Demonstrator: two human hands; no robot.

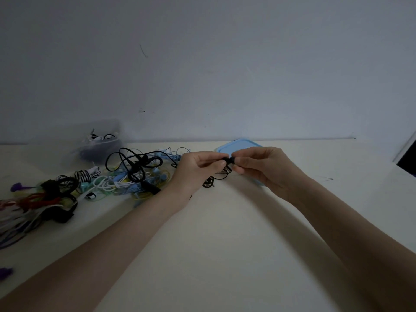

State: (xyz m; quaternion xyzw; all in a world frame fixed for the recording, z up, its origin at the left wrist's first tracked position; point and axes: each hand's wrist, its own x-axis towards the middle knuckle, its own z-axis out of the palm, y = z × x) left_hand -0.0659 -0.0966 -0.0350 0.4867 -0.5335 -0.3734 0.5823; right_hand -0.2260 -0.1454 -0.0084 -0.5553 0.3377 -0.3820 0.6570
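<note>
My left hand (pixel 198 170) and my right hand (pixel 263 168) meet above the white table (pixel 225 233), near its far edge. Between their fingertips they pinch the black earbuds (pixel 229 160) of a thin black earphone cable (pixel 216 179). The cable hangs below the hands in loose loops and ends in a small tangle on the table. Behind the right hand lies a light blue lid (pixel 238 145), partly hidden by the fingers.
A heap of tangled cables (pixel 135 174), black, white, blue and yellow, lies left of the hands. Farther left are black straps and coloured cords (pixel 40 203). A clear plastic container (pixel 99 145) with cables stands by the wall. A dark object (pixel 407 158) sits at the right edge.
</note>
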